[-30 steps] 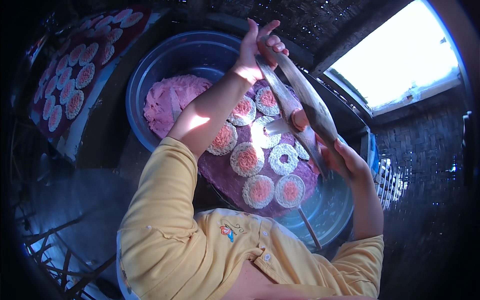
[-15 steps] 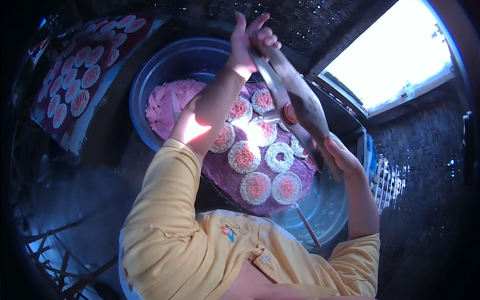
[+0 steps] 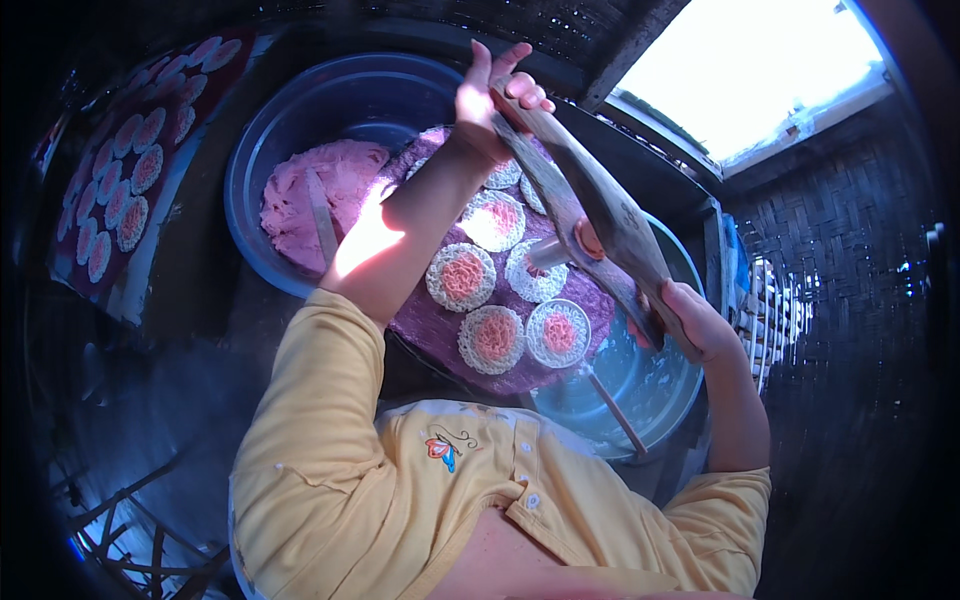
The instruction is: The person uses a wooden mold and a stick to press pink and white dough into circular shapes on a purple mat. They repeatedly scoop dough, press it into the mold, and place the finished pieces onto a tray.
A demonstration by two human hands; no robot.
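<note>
A two-barred wooden hand press (image 3: 607, 195) slants across the view, with a metal cylinder (image 3: 547, 252) under its middle and pink dough showing in the opening. My left hand (image 3: 490, 95) closes around its far end, thumb and one finger sticking out. At the near right end my right hand (image 3: 697, 318) wraps the bars. The cylinder sits over a white lacy dough round (image 3: 536, 285) on a purple cloth-covered surface (image 3: 430, 335). Several white rounds with pink centres lie around it, among them a round (image 3: 558, 335) edged by a thin ring with a stick handle (image 3: 615, 412).
A blue basin (image 3: 245, 190) at the left holds pink dough (image 3: 300, 200) with a flat blade-like stick (image 3: 321, 215) in it. A pale blue-green basin (image 3: 670, 400) stands at the right. Farther left, a sheet (image 3: 75, 265) carries several more rounds. A bright window opening (image 3: 750, 80) is at upper right.
The view has shifted slightly. The cylinder now sits over the white ring that had an open middle, and pink shows in that middle. Both hands keep hold of the press.
</note>
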